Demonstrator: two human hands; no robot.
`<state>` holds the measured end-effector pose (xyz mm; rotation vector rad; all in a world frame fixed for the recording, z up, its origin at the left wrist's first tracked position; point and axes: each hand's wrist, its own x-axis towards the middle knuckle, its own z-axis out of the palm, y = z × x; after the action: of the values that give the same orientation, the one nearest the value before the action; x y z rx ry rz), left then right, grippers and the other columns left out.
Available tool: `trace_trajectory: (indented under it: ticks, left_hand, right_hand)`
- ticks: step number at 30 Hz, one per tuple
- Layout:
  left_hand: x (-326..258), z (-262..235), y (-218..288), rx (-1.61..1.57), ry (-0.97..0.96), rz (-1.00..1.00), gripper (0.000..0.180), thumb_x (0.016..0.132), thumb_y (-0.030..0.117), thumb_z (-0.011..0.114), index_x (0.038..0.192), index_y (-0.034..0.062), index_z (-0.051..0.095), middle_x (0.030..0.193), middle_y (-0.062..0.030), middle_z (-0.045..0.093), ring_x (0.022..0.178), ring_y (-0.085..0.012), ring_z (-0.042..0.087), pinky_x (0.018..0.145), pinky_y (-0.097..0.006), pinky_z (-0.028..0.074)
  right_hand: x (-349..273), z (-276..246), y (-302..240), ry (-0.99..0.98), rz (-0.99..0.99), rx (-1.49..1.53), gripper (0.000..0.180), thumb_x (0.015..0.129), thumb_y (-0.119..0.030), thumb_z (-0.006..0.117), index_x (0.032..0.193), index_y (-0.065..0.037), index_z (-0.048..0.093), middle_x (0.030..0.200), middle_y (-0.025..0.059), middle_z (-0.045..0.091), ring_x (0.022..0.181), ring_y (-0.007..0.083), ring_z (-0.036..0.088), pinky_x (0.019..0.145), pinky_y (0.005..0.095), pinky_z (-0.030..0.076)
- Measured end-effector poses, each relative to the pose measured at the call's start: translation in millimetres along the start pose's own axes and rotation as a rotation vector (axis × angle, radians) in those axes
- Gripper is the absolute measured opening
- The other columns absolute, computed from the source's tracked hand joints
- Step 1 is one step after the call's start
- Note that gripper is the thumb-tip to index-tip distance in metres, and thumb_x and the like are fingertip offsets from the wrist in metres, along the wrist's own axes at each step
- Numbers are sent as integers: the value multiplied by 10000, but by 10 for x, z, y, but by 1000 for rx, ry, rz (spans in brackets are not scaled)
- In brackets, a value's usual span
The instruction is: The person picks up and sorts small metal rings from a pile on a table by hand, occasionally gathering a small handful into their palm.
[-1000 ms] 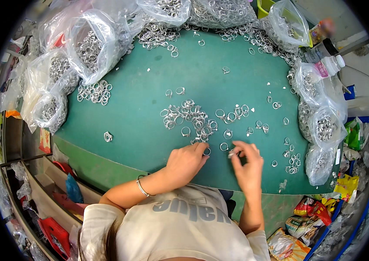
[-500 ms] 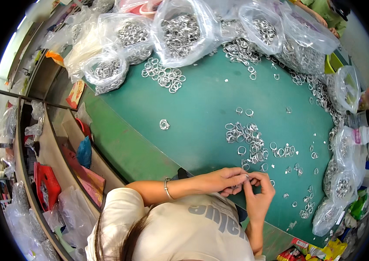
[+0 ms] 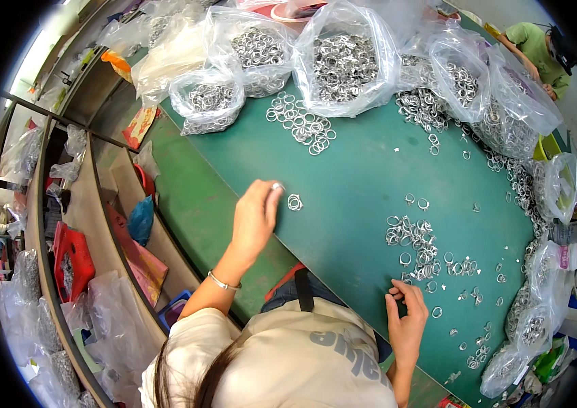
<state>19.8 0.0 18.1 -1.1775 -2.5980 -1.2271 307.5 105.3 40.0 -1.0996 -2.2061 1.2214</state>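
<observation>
Silver-coloured metal ring (image 3: 277, 186) above flat green tabletop (image 3: 356, 177), pinched between thumb and fingertips of left hand (image 3: 251, 221). Small round cluster of silver-coloured rings (image 3: 295, 202) just beside, set apart. Right hand (image 3: 409, 323) half-curled near loose pile of silver-coloured rings (image 3: 421, 245); cannot tell whether it grips anything. Progress, judged: few rings grouped, many lie loose.

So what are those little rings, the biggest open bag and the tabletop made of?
The little rings: probably metal, silver-grey and fairly shiny, judging by their bright glints.
The biggest open bag: most likely thin, clear plastic, since it creases, glistens and is see-through.
The tabletop: green, smooth-looking, with a low sheen; perhaps vinyl or painted board, as its even colour leaves that open.
</observation>
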Motion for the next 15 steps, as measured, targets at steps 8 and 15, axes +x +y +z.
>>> trace_trajectory:
  ticks: [8,15]
  left_hand:
    - [282,61,-416,382,-17,43,218,870,133,586,1069,48,614,789,-143,512,759,-310,533,684,-410,432]
    - [126,44,-286,286,36,46,382,893,122,541,1264,43,487,858,-177,512,836,-331,529,767,-416,415]
  right_hand:
    - [-40,-52,36,107,-130,-204,242,761,52,638,999,18,616,917,137,600,836,296,548,771,375,446]
    - [-94,-322,150,261,12,-534,583,722,-78,727,1258,-41,500,1315,163,431,1225,376,379,1023,465,290]
